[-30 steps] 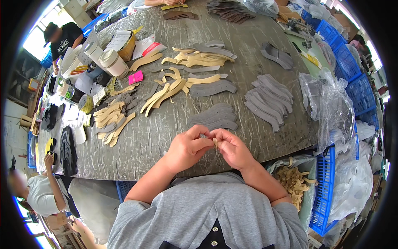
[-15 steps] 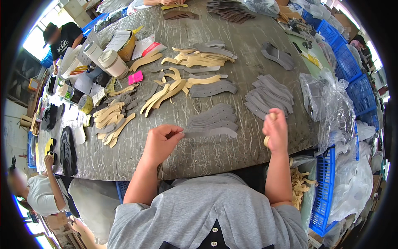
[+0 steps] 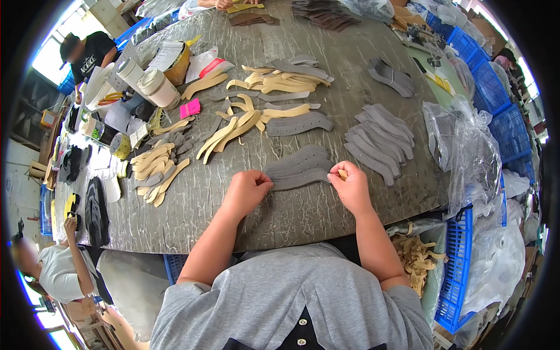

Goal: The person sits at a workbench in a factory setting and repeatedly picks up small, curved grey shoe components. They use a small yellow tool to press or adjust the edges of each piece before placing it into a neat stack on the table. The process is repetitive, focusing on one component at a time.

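Just in front of me, a small stack of curved grey strips point(image 3: 298, 164) lies on the table, the upper ones dotted with small holes. My left hand point(image 3: 248, 191) pinches the left end of the nearest grey strip, thumb against fingertips. At that strip's right end is my right hand point(image 3: 351, 186), its thumb and fingertips also closed. A small beige piece point(image 3: 342, 174) shows between the right fingers; most of it is hidden. Beyond the stack lie another perforated grey strip group point(image 3: 300, 124) and loose beige strips point(image 3: 242, 123). A fanned pile of grey strips point(image 3: 380, 142) rests to the right.
Clear plastic bags point(image 3: 464, 154) hang over the table's right edge, above a blue crate point(image 3: 455, 268) and a bag of beige scraps point(image 3: 417, 256). White containers point(image 3: 157, 87) and a pink pad point(image 3: 190, 108) stand at the left. Other people work around the table.
My right hand has come left and down to the grey strip's right end. My left hand has shifted slightly right, and the strip now lies against the stack. The right-hand pile shows another strip nearer me.
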Available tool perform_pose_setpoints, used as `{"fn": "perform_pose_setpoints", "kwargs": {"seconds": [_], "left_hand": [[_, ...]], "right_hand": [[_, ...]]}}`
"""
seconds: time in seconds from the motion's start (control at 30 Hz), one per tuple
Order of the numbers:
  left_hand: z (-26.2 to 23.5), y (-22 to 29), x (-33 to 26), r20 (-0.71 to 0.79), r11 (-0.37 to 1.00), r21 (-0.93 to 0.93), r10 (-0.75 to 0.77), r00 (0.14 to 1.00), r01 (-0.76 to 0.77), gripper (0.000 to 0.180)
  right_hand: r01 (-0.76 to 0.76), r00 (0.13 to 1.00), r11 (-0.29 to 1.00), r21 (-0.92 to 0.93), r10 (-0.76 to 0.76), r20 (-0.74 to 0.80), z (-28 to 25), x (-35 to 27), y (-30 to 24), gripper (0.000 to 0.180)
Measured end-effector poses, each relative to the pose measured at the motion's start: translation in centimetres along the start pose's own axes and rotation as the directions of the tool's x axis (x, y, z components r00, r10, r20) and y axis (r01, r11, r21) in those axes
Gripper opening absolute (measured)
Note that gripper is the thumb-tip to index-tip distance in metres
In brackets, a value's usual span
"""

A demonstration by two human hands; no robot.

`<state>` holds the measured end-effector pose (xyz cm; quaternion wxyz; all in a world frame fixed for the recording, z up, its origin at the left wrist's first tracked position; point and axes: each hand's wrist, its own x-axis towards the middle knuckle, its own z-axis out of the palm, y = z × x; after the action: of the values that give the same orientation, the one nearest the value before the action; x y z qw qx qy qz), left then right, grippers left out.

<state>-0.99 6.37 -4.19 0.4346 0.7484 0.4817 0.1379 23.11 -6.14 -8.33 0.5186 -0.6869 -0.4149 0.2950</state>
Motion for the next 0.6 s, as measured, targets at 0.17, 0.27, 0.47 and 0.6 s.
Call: {"fn": "perform_pose_setpoints", "kwargs": {"seconds": [0.17, 0.27, 0.47, 0.6], "left_hand": [[0.3, 0.2, 0.2, 0.002, 1.000, 0.017, -0.024, 1.000, 0.024, 0.016], [0.4, 0.0, 0.4, 0.000, 0.999, 0.025, -0.022, 1.000, 0.022, 0.016], [0.6, -0.3, 0.5, -0.001, 0.999, 0.032, -0.004, 1.000, 0.004, 0.016], [0.9, -0.2, 0.3, -0.029, 0.989, 0.119, 0.096, 0.995, -0.092, 0.015]], "right_hand": [[-0.032, 0.999, 0.999, -0.017, 0.032, -0.005, 0.1, 0.0, -0.2, 0.009], [-0.020, 1.000, 0.999, -0.032, 0.020, -0.011, 0.2, 0.0, -0.2, 0.009], [0.104, 0.992, 0.974, -0.203, -0.117, -0.055, 0.4, -0.1, -0.2, 0.014], [0.185, 0.959, 0.808, -0.559, -0.273, -0.077, 1.4, -0.6, -0.9, 0.012]]}}
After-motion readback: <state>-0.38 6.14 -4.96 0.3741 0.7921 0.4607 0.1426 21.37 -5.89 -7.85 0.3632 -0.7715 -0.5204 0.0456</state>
